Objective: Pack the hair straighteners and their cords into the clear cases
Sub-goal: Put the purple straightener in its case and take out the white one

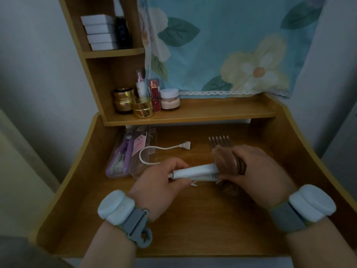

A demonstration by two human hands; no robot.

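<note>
A white hair straightener (195, 172) lies level above the middle of the wooden desk (193, 219). My left hand (160, 180) grips its cord end. My right hand (257, 171) holds a brown cloth (225, 158) wrapped over the straightener's other end. The white cord (154, 151) loops away to the left, and its plug (185, 146) lies on the desk. A purple straightener (121, 157) lies in a clear case (117, 172) at the left. A second clear case (144, 155) lies beside it, under the cord loop.
A wide-toothed comb (219, 141) lies behind my right hand. Cosmetic jars and bottles (143, 101) stand on the low shelf (212, 111) at the back. White boxes (98, 31) are stacked in the upper cubby. A floral cloth (231, 45) hangs behind.
</note>
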